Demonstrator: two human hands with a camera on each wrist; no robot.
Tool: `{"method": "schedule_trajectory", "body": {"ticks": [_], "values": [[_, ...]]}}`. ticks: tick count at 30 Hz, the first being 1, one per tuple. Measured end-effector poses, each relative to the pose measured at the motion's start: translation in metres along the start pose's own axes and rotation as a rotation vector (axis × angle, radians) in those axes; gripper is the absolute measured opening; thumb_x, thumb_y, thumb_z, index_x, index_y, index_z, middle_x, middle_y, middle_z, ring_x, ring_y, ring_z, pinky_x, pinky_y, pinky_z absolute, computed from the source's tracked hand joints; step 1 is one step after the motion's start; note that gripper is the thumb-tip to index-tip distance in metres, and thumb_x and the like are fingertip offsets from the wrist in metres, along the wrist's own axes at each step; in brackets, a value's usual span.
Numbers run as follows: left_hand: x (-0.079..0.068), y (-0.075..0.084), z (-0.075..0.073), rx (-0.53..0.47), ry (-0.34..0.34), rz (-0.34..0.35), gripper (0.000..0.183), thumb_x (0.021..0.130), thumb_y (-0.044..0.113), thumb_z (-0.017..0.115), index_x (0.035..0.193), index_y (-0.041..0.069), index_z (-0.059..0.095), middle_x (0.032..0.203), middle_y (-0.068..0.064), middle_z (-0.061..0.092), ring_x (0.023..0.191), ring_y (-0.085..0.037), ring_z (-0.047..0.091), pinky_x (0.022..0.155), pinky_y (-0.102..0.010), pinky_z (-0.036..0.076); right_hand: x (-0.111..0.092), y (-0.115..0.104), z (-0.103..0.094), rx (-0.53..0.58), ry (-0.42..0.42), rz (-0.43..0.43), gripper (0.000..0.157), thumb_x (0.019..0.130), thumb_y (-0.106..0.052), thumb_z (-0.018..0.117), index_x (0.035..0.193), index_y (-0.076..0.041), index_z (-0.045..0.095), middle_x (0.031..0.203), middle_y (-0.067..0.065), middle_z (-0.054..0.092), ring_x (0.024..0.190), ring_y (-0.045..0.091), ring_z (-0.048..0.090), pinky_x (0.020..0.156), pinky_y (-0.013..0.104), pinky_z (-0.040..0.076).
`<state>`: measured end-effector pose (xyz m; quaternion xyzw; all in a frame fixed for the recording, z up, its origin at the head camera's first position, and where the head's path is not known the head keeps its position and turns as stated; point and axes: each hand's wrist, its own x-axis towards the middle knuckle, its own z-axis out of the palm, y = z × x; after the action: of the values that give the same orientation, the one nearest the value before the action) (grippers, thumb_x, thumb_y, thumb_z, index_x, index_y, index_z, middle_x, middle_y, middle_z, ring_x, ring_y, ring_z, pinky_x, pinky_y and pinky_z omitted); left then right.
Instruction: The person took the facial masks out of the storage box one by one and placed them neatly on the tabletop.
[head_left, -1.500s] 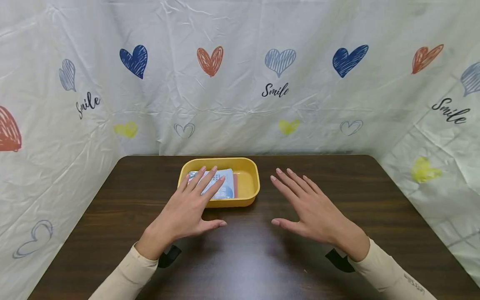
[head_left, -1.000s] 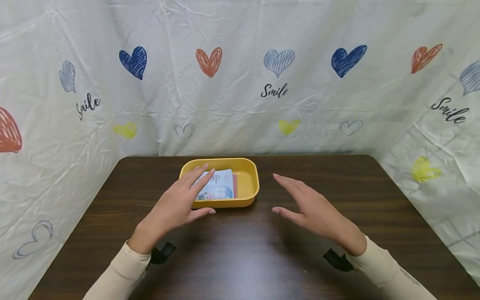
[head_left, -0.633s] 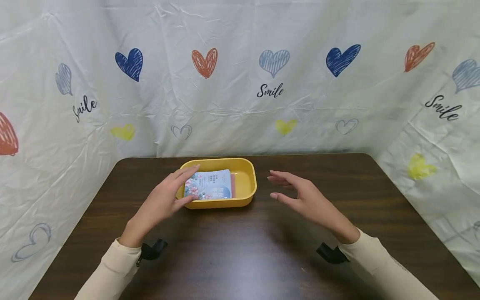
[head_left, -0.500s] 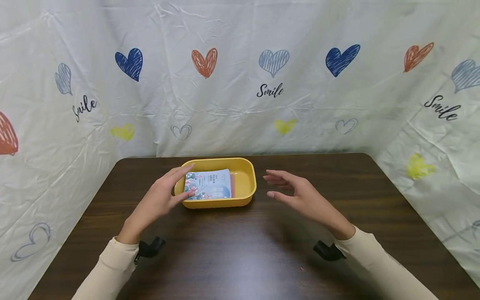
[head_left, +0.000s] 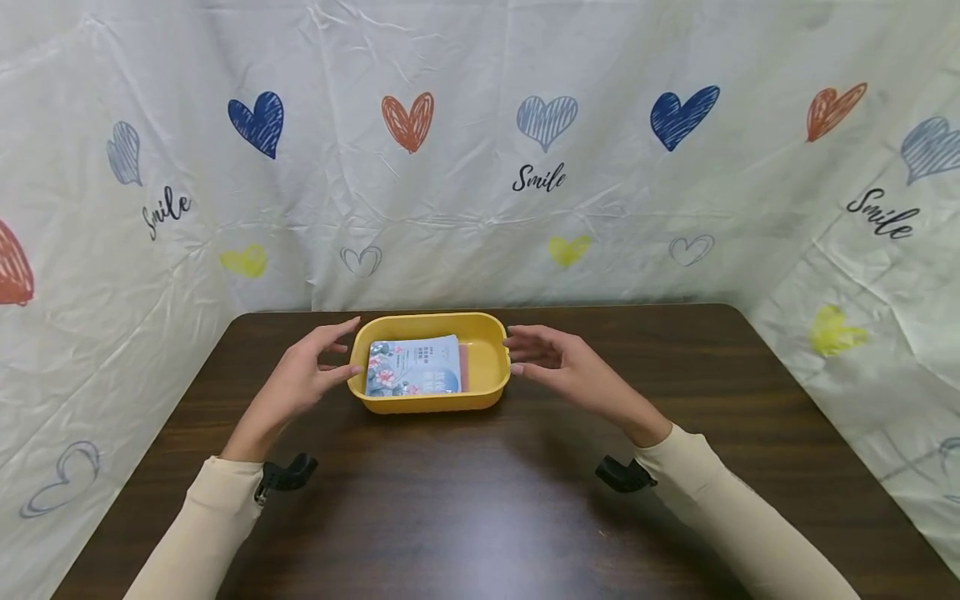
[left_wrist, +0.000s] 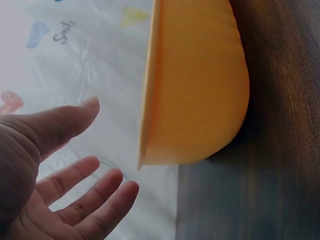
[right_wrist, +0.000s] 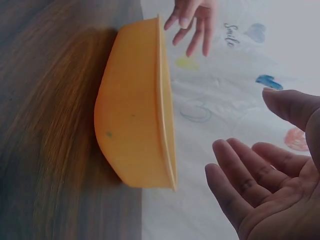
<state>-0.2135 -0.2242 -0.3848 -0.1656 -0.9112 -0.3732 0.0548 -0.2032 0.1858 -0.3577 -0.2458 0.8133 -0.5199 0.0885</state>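
A yellow oval plastic tray [head_left: 427,404] stands on the table near its back edge. Inside lies a pale blue packet [head_left: 414,365] with printed flowers and lettering, and a pinkish piece [head_left: 463,367] shows from under its right side. At the tray's left end is my left hand [head_left: 302,371], fingers parted from the thumb and holding nothing. My right hand [head_left: 566,367] is at the opposite end, also with a gap between thumb and fingers. Both wrist views show the tray's outer wall [left_wrist: 200,90] apart from the hands [right_wrist: 265,185].
The dark wooden table [head_left: 465,500] has rounded back corners. A white curtain [head_left: 465,192] printed with hearts and "Smile" lettering hangs behind it and along both sides. Black straps [head_left: 288,473] are worn on both wrists.
My left hand has moved left from over the tray to its left end. My right hand has moved left toward the tray's right end. The tray stays on the table.
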Motion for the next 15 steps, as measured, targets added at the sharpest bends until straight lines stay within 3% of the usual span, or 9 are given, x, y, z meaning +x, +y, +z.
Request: {"method": "schedule_trajectory", "body": {"ticks": [5,10,15], "values": [[0.004,-0.008,0.001,-0.044,-0.001,-0.094,0.072,0.091,0.012,0.076,0.155,0.016,0.043,0.147,-0.017,0.051,0.119,-0.037,0.062,0.09,-0.053,0.057,0.014,0.005,0.005,0.019,0.004,0.007,0.053,0.095,-0.033,0.071,0.143,-0.019,0.055,0.134,-0.001,0.065,0.121,0.021,0.064,0.095,0.033,0.056],[0.009,-0.012,0.005,-0.149,-0.034,-0.21,0.068,0.093,0.01,0.072,0.154,0.008,0.042,0.139,-0.023,0.054,0.11,-0.036,0.066,0.087,-0.047,0.06,0.027,0.008,0.009,0.019,-0.007,0.032,0.052,0.097,-0.038,0.068,0.143,-0.017,0.056,0.136,-0.002,0.064,0.123,0.021,0.062,0.101,0.041,0.053],[0.013,-0.015,0.009,-0.198,-0.053,-0.269,0.065,0.095,0.009,0.07,0.153,0.002,0.042,0.132,-0.025,0.056,0.107,-0.034,0.068,0.084,-0.043,0.061,0.039,0.01,0.012,0.043,-0.022,0.07,0.056,0.096,-0.042,0.068,0.144,-0.018,0.055,0.14,-0.002,0.061,0.129,0.022,0.058,0.104,0.042,0.051]]}}
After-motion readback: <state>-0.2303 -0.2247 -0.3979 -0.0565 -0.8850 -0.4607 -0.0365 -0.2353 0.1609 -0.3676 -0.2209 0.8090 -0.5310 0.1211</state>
